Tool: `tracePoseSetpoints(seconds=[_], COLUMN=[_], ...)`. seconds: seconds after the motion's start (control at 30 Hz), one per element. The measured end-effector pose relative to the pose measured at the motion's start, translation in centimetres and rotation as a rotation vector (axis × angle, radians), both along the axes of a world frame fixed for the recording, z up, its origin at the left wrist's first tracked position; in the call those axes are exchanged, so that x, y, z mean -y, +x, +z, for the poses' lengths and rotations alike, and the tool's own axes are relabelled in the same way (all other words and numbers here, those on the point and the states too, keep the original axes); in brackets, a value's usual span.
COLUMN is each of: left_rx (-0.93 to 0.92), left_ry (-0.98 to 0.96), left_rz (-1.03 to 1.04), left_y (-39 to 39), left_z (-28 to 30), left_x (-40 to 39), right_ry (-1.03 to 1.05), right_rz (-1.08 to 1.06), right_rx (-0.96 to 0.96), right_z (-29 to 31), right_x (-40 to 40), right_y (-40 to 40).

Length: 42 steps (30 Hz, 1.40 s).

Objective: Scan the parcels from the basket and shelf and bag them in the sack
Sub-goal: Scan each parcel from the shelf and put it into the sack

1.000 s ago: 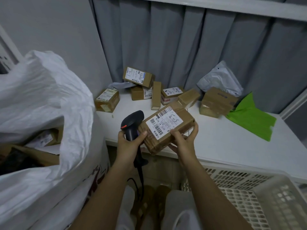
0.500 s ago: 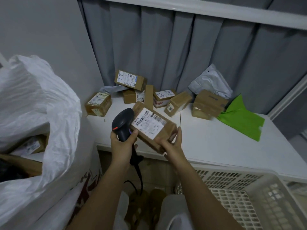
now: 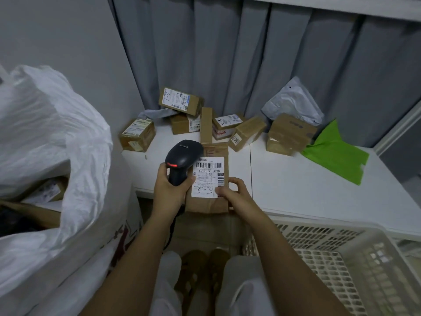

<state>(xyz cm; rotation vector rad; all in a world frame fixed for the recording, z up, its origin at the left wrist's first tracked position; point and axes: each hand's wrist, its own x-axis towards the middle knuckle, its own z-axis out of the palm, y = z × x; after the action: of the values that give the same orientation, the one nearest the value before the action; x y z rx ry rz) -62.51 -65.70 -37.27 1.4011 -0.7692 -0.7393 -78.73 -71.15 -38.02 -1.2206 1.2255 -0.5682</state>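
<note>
My left hand (image 3: 169,189) grips a black barcode scanner (image 3: 182,156), its head right beside the label of a brown cardboard parcel (image 3: 213,204). My right hand (image 3: 234,195) holds that parcel at its right edge, label up, over the front edge of the white shelf (image 3: 307,190). The big white sack (image 3: 52,156) stands open at the left with boxes inside. A white slotted basket (image 3: 355,254) sits at the lower right; I see no parcels in the part that shows. Several more parcels (image 3: 180,101) lie at the back of the shelf.
A grey poly mailer (image 3: 293,101) and a green bag (image 3: 335,151) lie at the back right of the shelf. Grey curtains hang behind. My knees and sandalled feet (image 3: 202,270) are below, between sack and basket.
The parcel has been turned from tilted to lying square with its label upright toward me. The scanner head has moved over the label's upper left corner.
</note>
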Motion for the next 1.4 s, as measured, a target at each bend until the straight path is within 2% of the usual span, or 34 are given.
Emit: tracePoseSetpoints(seconds=[0.1, 0.23, 0.37, 0.8, 1.4], left_rx=[0.042, 0.121, 0.241, 0.448, 0.456], left_ry=[0.008, 0.050, 0.139, 0.254, 0.315], left_rz=[-0.003, -0.019, -0.084, -0.229, -0.233], left_y=[0.1, 0.2, 0.2, -0.2, -0.2], left_z=[-0.1, -0.3, -0.6, -0.2, -0.2], left_x=[-0.2, -0.6, -1.1, -0.8, -0.6], right_ry=[0.028, 0.083, 0.079, 0.075, 0.073], right_rz=[-0.054, -0.242, -0.321, -0.257, -0.218], right_rx=[0.010, 0.184, 0.185, 0.172, 0.144], right_z=[-0.6, -1.3, -2.2, -3.8, -4.3], right_x=[0.6, 1.6, 2.4, 3.9, 4.2], right_y=[-0.2, -0.4, -0.4, -0.5, -0.1])
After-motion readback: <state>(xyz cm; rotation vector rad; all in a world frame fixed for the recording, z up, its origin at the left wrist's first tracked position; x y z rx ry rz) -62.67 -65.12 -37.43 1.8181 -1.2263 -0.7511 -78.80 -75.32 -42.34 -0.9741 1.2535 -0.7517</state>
